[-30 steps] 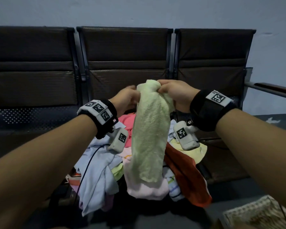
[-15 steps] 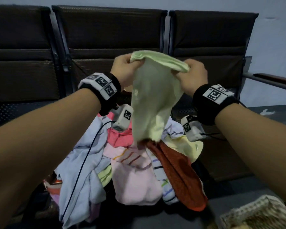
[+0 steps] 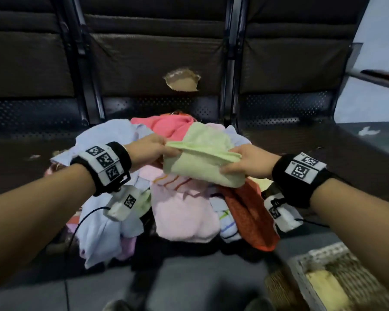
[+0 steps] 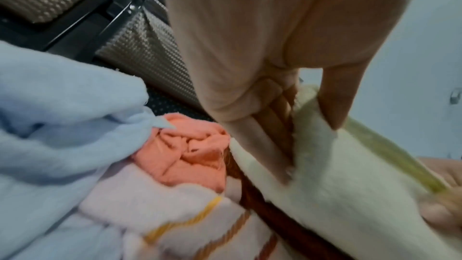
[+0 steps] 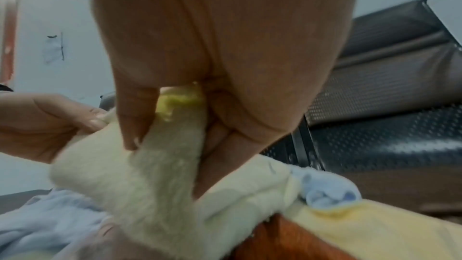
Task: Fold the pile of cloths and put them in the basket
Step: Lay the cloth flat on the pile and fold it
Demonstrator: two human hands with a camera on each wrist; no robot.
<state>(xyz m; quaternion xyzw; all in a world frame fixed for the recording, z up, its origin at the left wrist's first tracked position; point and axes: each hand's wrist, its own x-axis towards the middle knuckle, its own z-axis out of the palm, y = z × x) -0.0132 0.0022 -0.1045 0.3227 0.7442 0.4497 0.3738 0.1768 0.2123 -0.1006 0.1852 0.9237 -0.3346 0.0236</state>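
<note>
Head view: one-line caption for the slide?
Both hands, left hand and right hand, pinch a pale green cloth over the cloth pile; basket lower right.

Fluffy terry green cloth (image 3: 202, 162).

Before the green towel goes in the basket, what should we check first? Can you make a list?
1. Left hand pinches the pale green terry towel: ok.
2. Right hand grips the towel's other side: ok.
3. Towel folded over: ok, doubled; neatness cannot tell.
4. Towel clear of the heap of mixed coloured cloths: not ok, it rests on it.
5. Woven wicker basket has room: cannot tell, partly out of view.
</note>
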